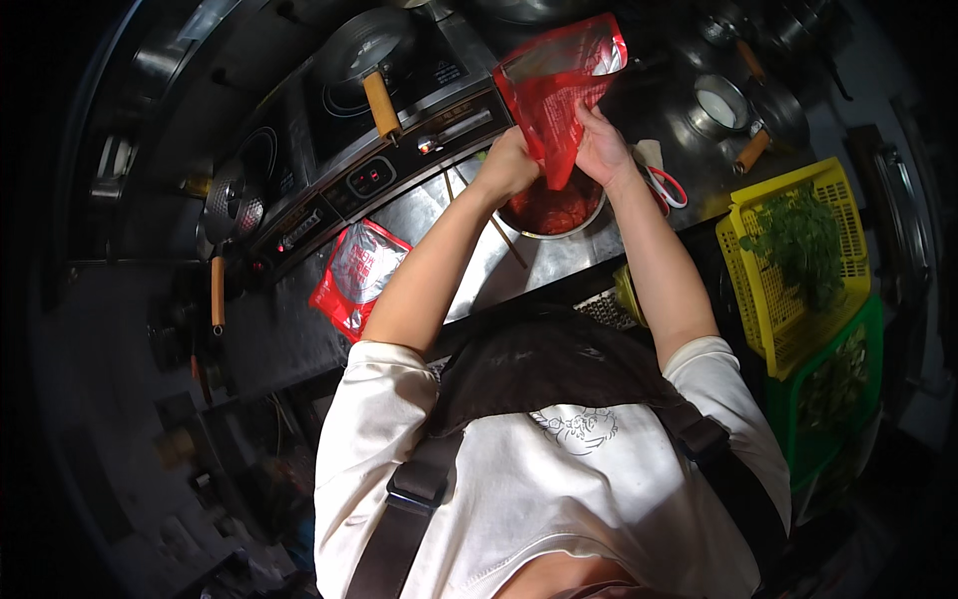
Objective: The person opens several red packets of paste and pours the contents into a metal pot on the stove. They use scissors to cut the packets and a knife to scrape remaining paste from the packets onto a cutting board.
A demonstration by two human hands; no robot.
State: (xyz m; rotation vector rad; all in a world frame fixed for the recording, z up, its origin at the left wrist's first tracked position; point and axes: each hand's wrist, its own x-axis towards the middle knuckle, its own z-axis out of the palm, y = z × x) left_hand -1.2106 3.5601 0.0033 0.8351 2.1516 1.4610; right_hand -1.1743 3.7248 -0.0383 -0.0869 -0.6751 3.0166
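Observation:
Both hands grip a red foil pouch (560,112), which is tilted with one narrow corner pointing down over a round metal pot (563,235). My left hand (510,166) closes around the pouch's lower left side. On its right side, my right hand (603,147) pinches the film with the thumb on top. Wet red food (550,208) fills the part of the pot that shows; my left hand and the pouch cover the far side. Left of the pot lies a second red pouch (362,275), flat on the steel counter (468,277). Long chopsticks (510,242) rest beside the pot.
Red-and-white scissors handles (673,187) lie right of the pot. Behind the counter are induction cookers (370,177) and a wooden-handled pan (380,105). A saucepan (717,105) with white contents stands farther right. A yellow basket (756,299) of leafy greens sits above a green crate (786,419).

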